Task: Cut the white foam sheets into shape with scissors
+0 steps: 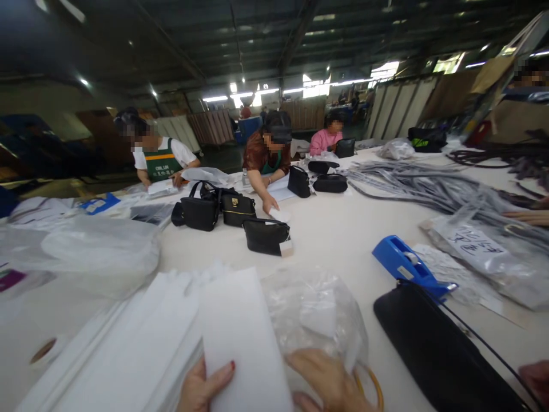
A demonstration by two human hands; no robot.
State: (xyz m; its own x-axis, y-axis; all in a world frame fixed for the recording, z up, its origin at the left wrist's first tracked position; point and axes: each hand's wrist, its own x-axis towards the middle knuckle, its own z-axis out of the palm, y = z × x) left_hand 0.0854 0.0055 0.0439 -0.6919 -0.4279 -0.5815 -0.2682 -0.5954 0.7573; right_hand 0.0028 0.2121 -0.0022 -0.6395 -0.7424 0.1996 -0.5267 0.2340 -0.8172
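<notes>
Head view showed the left hand [205, 390] at six o'clock, thumb spread flat on a white sheet [240, 337]. The right hand [330, 383] lay loosely on a clear plastic bag [313, 315]. A blue tape dispenser [407, 266] sat at two o'clock.

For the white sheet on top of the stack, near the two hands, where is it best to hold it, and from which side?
Probably at the near edge of the white sheet, coming from the person's own side. That edge lies between the left hand and right hand, with the left thumb already resting on it. The sheet is flat and thin, lying on a fanned stack of sheets, so pinching its free near corner seems easiest.
</notes>
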